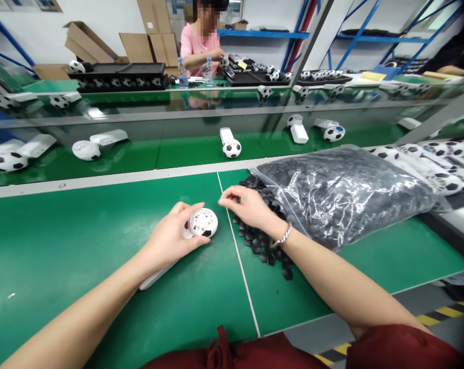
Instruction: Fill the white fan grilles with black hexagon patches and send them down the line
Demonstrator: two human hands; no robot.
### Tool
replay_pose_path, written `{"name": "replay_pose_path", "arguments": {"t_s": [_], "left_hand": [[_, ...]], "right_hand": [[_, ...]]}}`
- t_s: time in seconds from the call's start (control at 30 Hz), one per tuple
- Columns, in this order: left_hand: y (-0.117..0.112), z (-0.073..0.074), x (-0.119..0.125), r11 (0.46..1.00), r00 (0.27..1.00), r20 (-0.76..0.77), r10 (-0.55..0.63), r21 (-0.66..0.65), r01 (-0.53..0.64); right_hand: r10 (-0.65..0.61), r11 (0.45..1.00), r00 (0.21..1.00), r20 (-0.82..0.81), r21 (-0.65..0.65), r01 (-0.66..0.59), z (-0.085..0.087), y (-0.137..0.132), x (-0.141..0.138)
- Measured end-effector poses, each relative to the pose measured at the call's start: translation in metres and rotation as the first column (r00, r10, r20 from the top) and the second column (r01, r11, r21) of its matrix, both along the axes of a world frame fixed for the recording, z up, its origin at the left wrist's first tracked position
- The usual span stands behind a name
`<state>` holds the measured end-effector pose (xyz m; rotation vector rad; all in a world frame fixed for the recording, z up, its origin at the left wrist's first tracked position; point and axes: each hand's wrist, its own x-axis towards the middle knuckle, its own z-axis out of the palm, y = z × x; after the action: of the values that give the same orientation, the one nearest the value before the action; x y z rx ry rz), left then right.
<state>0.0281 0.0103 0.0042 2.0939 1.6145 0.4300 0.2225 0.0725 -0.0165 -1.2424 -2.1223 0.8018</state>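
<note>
My left hand (pixel 169 233) is wrapped round a white football-shaped handheld device (pixel 204 221) on the green table. Openings show in the ball's upper face, with a black patch at its lower edge; a white handle (pixel 155 277) runs back beneath my wrist. To its right, my right hand (pixel 247 205) hovers with fingertips pinched together. Anything between those fingertips is too small or hidden to make out. Under and beside that wrist lies a loose heap of small black pentagon-like pieces (pixel 260 243). They spread from a clear plastic bag (pixel 351 189) full of dark pieces.
Beyond the table's pale edge, a green conveyor (pixel 186 146) carries several football devices, one being a white unit (pixel 232 148). More lie stacked at right (pixel 443 164). Across the line, a person in pink (pixel 201 43) works beside black trays (pixel 119 77) and water bottles (pixel 183 74).
</note>
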Motion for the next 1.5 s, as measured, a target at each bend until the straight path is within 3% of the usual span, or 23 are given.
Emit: {"name": "replay_pose_path", "arguments": {"t_s": [0.07,0.17,0.23,0.43,0.53,0.63,0.77,0.9,1.07,1.3,1.5], "left_hand": [[0.0,0.001,0.0,1.0,0.999,-0.035,-0.018,-0.012,0.017],[0.003,0.0,-0.004,0.996,0.994,-0.078,-0.076,0.036,0.079],[0.006,-0.001,-0.007,0.986,0.985,-0.114,-0.132,0.087,0.142],[0.011,-0.004,-0.01,0.96,0.966,-0.19,-0.176,0.184,0.211],[0.014,-0.005,-0.012,0.955,0.966,-0.17,-0.194,0.191,0.226],[0.017,-0.005,-0.016,0.955,0.967,-0.158,-0.202,0.188,0.23],[0.018,-0.005,-0.018,0.962,0.969,-0.159,-0.19,0.168,0.216],[0.017,-0.006,-0.018,0.967,0.97,-0.16,-0.185,0.144,0.208],[0.017,-0.007,-0.018,0.968,0.971,-0.152,-0.182,0.143,0.204],[0.015,-0.003,-0.018,0.971,0.972,-0.132,-0.194,0.118,0.21],[0.014,-0.006,-0.011,0.977,0.99,-0.083,-0.11,0.173,0.123]], "right_hand": [[-0.094,0.985,0.964,0.249,0.164,0.054,0.0,0.012,0.011],[-0.108,0.954,0.827,0.551,0.292,-0.07,-0.001,0.016,0.015],[-0.094,0.942,0.772,0.629,0.307,-0.135,-0.002,0.011,0.01],[-0.098,0.938,0.746,0.658,0.312,-0.152,0.001,0.0,0.002],[-0.087,0.948,0.821,0.565,0.301,-0.107,0.006,0.001,0.01],[0.053,0.981,0.963,0.266,0.167,-0.1,0.015,-0.007,0.013],[0.23,0.972,0.973,-0.016,0.054,-0.229,0.023,-0.023,0.005],[0.318,0.944,0.948,0.007,0.096,-0.317,0.022,-0.029,-0.001],[0.285,0.948,0.95,0.129,0.108,-0.299,0.026,-0.029,0.003],[0.271,0.961,0.96,-0.077,0.085,-0.264,0.021,-0.034,-0.003],[0.238,0.97,0.963,-0.124,0.082,-0.229,0.006,-0.034,-0.012]]}}
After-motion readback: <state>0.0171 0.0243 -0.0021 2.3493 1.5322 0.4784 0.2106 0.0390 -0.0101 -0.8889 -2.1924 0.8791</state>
